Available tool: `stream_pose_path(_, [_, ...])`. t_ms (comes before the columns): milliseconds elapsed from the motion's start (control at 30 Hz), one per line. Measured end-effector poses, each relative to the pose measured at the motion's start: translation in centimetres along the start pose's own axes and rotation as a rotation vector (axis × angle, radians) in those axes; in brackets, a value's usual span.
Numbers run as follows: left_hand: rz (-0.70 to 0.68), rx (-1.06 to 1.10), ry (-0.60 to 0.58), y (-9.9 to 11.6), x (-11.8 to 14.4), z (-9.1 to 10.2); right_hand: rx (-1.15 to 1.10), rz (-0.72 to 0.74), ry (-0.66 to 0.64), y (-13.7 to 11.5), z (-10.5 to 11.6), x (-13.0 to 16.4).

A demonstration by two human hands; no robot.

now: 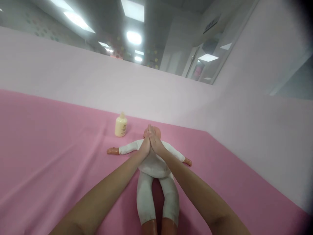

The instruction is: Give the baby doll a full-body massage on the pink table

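A baby doll (153,164) in a white top and white trousers lies on its back with its arms spread and its legs toward me. Over its upper chest and head, my left hand (146,143) and my right hand (156,143) meet palm to palm. The fingers of both hands stretch forward, and I see no object between the palms. Part of the doll's head (156,131) is hidden behind my hands. Left of the head stands a pale yellow bottle (121,126) with a narrow top and dark print, apart from both hands.
A pink sheet (80,147) with folds on its left side lies under the doll. Beyond it rises a low white wall (102,88), joined by another white wall (256,130) on the right. Above the far wall, a glass pane (156,36) shows bright ceiling lights.
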State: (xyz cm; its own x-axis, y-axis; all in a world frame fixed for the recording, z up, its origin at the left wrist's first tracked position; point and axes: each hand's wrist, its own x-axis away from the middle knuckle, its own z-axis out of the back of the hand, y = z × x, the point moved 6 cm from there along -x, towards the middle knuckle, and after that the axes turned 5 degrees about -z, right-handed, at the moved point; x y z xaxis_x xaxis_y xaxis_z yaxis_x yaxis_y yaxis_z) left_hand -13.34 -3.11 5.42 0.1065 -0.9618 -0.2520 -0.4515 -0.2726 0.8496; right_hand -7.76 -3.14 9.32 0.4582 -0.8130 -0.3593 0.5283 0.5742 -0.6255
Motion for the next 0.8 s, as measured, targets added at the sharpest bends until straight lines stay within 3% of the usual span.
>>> stream_pose_path(100, [-0.033, -0.104, -0.073, -2.2, 1.8, -0.1, 0.167, 0.042, -0.134, 3.4, 0.3, 2.5])
stream_pose_path(267, [-0.207, -0.490, -0.225, -2.9, 2.4, 0.2, 0.313, 0.068, -0.165, 6.5, 0.7, 5.0])
stream_pose_path(433, [-0.192, -0.519, -0.172, -3.1, 2.5, 1.5, 0.385, -0.017, -0.148, 7.7, 0.8, 5.5])
stream_pose_path(567, [-0.060, -0.347, -0.017, -3.4, 3.0, 4.3, 0.371, -0.091, -0.118, 8.1, 1.0, 5.9])
stream_pose_path(633, [-0.019, -0.297, 0.040, -3.6, 3.2, 5.3, 0.368, -0.202, -0.083, 8.7, 1.4, 6.2])
stream_pose_path(733, [-0.047, -0.369, 0.034, -3.6, 3.3, 5.4, 0.363, -0.357, -0.043, 9.8, 1.8, 6.5])
stream_pose_path(800, [-0.095, -0.453, 0.009, -3.3, 3.4, 4.9, 0.336, -0.362, -0.042, 10.3, 1.7, 6.4])
